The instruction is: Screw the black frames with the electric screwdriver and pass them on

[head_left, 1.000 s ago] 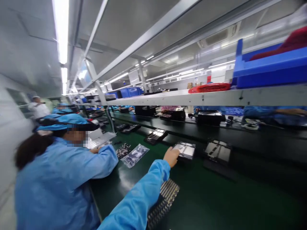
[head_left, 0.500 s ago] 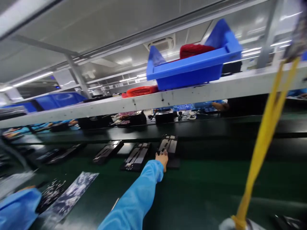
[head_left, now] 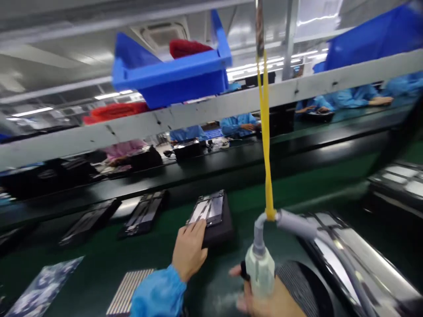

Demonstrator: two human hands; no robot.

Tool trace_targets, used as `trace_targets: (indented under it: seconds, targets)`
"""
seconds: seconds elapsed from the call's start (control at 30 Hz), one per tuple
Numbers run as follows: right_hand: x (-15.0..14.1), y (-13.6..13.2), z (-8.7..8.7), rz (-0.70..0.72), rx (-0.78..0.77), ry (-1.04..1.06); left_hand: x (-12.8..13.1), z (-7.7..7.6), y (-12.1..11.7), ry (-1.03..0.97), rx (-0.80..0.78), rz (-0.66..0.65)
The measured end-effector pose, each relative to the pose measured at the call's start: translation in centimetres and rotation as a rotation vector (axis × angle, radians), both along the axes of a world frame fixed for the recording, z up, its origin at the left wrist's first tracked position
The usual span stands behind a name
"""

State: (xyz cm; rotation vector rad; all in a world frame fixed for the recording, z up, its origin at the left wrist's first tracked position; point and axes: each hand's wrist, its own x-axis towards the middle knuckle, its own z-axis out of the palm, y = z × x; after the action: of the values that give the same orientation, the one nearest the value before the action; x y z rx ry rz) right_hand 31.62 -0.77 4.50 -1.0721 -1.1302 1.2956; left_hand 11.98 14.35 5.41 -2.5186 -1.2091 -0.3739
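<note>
My left hand lies with its fingers closed over the near left corner of a black fixture that carries a flat device on the green belt. At the bottom edge my right hand is wrapped round a whitish hanging tool. The tool hangs from a yellow cord, and a grey hose leaves its top to the right. The tool is just right of the fixture, a little nearer to me.
Two more black fixtures lie to the left. A ribbed flat part and a plastic bag lie near me. A silvery shell is at right. A shelf beam with a blue bin runs overhead; people work across the line.
The view has swung right and down. My left hand has drawn the black fixture nearer to me. My right hand with the hanging tool has come into view.
</note>
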Motion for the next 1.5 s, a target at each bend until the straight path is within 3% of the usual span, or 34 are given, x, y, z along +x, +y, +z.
trace_targets:
  seconds: [0.1,0.23,0.37,0.47,0.6,0.83,1.2,1.4,1.5]
  targets:
    - [2.3,-0.7,0.2,-0.142,0.035,0.072,-1.0,-1.5,-6.1,-0.101,0.099,-0.155]
    - [6.3,-1.2,0.5,-0.359,0.207,-0.009,-1.6,-3.8,-13.9,-0.181,0.055,-0.204]
    - [8.8,-1.4,-0.8,-0.491,0.275,-0.055,-2.9,-6.9,-18.5,-0.125,0.083,-0.354]
    - [9.1,-1.9,-2.4,-0.546,0.271,-0.061,-4.5,-8.3,-19.1,-0.061,0.122,-0.441]
    - [8.4,-2.2,-3.5,-0.599,0.297,-0.074,-5.5,-7.7,-18.3,-0.039,-0.014,-0.409]
    - [7.4,-2.6,-3.6,-0.565,0.322,-0.185,-3.3,-6.3,-18.5,-0.179,-0.139,-0.528]
    - [6.6,-2.5,-3.3,-0.578,0.267,-0.187,0.3,-8.3,-21.2,-0.331,-0.058,-0.547]
    - [6.2,-2.4,-3.1,-0.595,0.279,-0.217,0.1,-5.8,-20.9,-0.546,-0.111,-0.591]
    - [6.0,-2.4,-3.2,-0.571,0.27,-0.208,-1.4,-4.4,-20.2,-0.692,-0.182,-0.344]
